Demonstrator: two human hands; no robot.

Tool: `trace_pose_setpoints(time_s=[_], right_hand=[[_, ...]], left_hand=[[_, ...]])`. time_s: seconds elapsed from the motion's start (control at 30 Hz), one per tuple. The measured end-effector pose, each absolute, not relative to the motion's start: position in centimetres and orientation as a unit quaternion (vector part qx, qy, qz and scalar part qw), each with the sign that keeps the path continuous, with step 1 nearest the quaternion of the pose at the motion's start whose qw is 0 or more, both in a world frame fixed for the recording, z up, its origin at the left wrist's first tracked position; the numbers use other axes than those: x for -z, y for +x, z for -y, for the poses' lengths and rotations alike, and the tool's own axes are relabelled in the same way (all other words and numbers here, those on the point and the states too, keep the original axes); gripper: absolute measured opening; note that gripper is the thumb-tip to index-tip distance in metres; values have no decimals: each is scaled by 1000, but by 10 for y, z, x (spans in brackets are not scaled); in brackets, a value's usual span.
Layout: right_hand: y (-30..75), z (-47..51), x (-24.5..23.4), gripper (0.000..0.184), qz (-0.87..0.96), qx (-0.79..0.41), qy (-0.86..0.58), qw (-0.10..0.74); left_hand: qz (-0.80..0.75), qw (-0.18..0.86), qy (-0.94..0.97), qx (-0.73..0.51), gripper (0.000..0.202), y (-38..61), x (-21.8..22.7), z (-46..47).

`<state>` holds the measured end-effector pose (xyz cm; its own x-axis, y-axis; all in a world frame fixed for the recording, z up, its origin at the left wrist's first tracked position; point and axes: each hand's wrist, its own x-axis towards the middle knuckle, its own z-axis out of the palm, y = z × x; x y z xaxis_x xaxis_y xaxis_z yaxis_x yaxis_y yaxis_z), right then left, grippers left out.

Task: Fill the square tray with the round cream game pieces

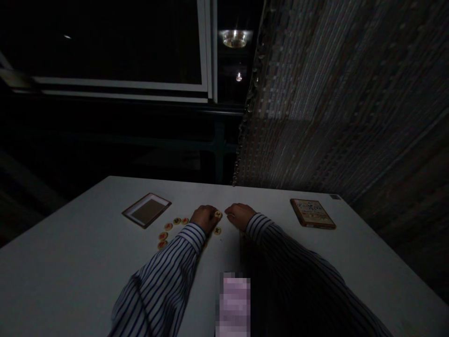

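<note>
My left hand [204,218] rests low over the white table with its fingers closed at the edge of a round Chinese chess piece [218,214] bearing a dark character. A second Chinese chess piece [217,230] with a dark mark lies flat just below. Facing it from the right, my right hand [241,216] has bent fingers, with a small gap between thumb and forefinger and nothing visible in them. Left of my left wrist, several more pieces form a curved row, among them a red-marked piece [168,226]. My left forearm may hide others.
A shallow open box tray [129,218] lies at the left on the white table [87,243]. Toward the right sits a flat box [313,214] with a printed lid. Behind the table are a bead-string curtain [315,93] and a dark window [105,42]. The room is dim.
</note>
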<state>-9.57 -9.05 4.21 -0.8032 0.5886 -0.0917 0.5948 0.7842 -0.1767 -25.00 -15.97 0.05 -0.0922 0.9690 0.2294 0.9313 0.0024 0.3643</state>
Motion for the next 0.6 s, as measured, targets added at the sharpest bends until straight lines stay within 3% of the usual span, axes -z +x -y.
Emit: trace_pose_setpoints(time_s=[0.6], right_hand=[[-58, 92, -53, 34, -943, 117, 286, -120]], left_hand=[[-682, 27, 657, -320, 22, -218, -25, 181]])
